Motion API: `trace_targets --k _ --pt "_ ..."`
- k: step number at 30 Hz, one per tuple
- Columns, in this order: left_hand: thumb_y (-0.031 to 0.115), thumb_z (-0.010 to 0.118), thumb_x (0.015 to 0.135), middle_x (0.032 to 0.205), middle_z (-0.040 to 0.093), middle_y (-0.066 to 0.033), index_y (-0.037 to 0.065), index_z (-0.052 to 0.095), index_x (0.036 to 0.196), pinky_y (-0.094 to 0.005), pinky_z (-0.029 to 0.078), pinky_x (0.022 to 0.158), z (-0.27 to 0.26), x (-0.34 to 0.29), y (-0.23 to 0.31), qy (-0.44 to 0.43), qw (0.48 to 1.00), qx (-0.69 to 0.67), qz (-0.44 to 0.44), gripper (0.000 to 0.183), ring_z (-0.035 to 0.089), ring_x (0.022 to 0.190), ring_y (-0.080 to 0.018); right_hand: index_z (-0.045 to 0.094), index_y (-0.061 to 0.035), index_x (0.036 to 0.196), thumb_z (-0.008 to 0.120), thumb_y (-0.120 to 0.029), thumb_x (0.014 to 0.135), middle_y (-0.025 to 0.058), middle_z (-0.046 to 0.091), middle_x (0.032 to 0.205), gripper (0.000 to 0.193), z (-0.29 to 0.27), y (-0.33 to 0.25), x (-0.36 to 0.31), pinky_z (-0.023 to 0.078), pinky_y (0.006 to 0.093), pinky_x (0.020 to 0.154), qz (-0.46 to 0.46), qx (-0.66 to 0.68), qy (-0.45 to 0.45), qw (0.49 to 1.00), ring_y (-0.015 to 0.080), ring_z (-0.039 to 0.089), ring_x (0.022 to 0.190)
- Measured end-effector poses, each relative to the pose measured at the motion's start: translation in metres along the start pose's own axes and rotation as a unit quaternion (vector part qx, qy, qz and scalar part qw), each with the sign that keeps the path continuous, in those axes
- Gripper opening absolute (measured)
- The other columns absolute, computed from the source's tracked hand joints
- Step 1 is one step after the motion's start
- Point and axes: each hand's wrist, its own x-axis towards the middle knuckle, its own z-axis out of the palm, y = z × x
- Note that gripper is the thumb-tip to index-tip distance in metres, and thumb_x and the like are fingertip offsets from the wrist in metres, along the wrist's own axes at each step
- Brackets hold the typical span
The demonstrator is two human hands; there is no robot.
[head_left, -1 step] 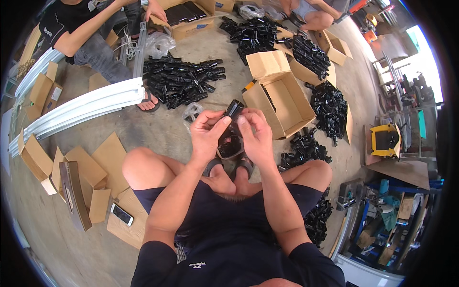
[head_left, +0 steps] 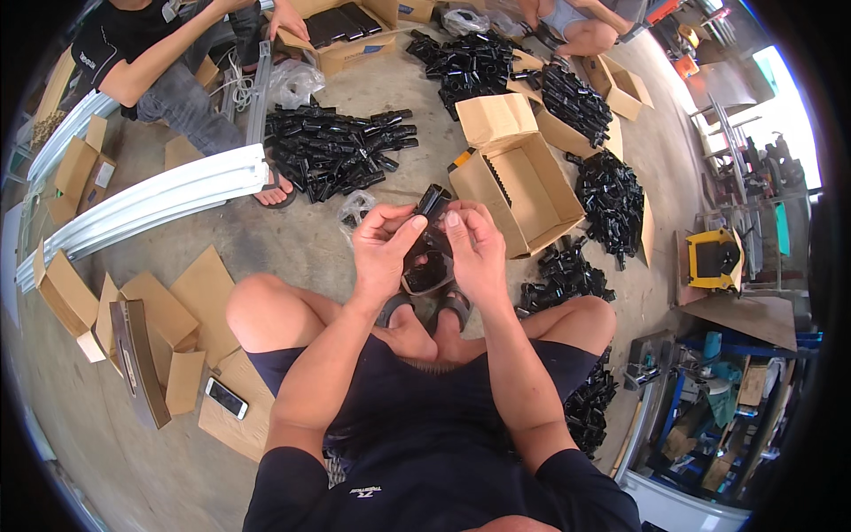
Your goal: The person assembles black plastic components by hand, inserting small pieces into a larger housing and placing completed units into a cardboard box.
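My left hand (head_left: 383, 251) pinches a short glossy black plastic tube part (head_left: 433, 200) between thumb and fingers, in front of my body. The part stands tilted, its far end upward. Close against its right side is my right hand (head_left: 477, 253), with thumb and fingertips pressed together. Whatever lies between those right fingertips is hidden. Below the hands, between my feet, sits a clear plastic tub (head_left: 427, 289) with small dark things in it, partly covered by my hands.
Piles of black parts (head_left: 337, 151) lie ahead and to the right (head_left: 612, 208). An open cardboard box (head_left: 541, 191) stands ahead right. White metal profiles (head_left: 160, 199) extend at left, near a co-worker's leg (head_left: 191, 115). A phone (head_left: 226, 398) rests on cardboard; another person sits far right (head_left: 581, 31).
My right thumb and fingers have shifted slightly to the right beside the black tube part. My left hand keeps its hold and has hardly moved.
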Motion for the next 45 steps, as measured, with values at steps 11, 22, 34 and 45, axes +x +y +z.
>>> trace_targets --k 11,22,34,45 --pt "0.014 0.064 0.102 0.09 0.071 -0.0072 0.003 0.06 0.114 -0.0242 0.053 0.051 -0.009 0.009 -0.002 -0.003 0.993 0.039 -0.114 0.018 0.068 0.066 -0.0132 0.062 0.0063 0.131 0.063 -0.01 0.101 0.0028 0.067 0.088 0.034 -0.004 -0.008 -0.014 0.05 0.0224 0.063 0.145 0.011 -0.067 0.987 0.0066 0.06 0.073" --pt "-0.01 0.048 0.096 0.156 0.047 -0.0131 0.005 0.046 0.151 -0.0344 0.055 0.097 -0.008 0.007 -0.007 -0.198 0.957 0.207 -0.052 0.058 0.062 0.125 -0.0246 0.067 0.0012 0.125 0.06 -0.026 0.105 0.0074 0.073 0.096 0.034 -0.073 0.014 -0.005 0.045 0.0218 0.059 0.271 0.306 -0.044 0.912 0.008 0.058 0.073" --pt "-0.004 0.075 0.085 0.122 0.072 -0.008 0.001 0.065 0.128 -0.0342 0.053 0.099 0.002 -0.013 -0.014 -0.278 0.901 0.334 -0.009 0.044 0.065 0.114 -0.0194 0.069 -0.0016 0.115 0.061 -0.034 0.104 0.0062 0.071 0.089 0.035 -0.088 0.028 -0.026 0.049 0.0265 0.057 0.35 0.164 -0.159 0.908 0.0122 0.061 0.07" --pt "0.01 0.069 0.098 0.111 0.073 -0.005 0.0 0.065 0.124 -0.0259 0.054 0.089 -0.01 0.003 -0.018 -0.215 0.94 0.195 -0.178 0.028 0.066 0.1 -0.0094 0.068 -0.0003 0.122 0.079 -0.015 0.083 0.0143 0.07 0.099 0.043 -0.068 0.017 -0.03 0.056 0.0406 0.071 -0.205 -0.297 -0.149 0.921 0.0325 0.067 0.086"
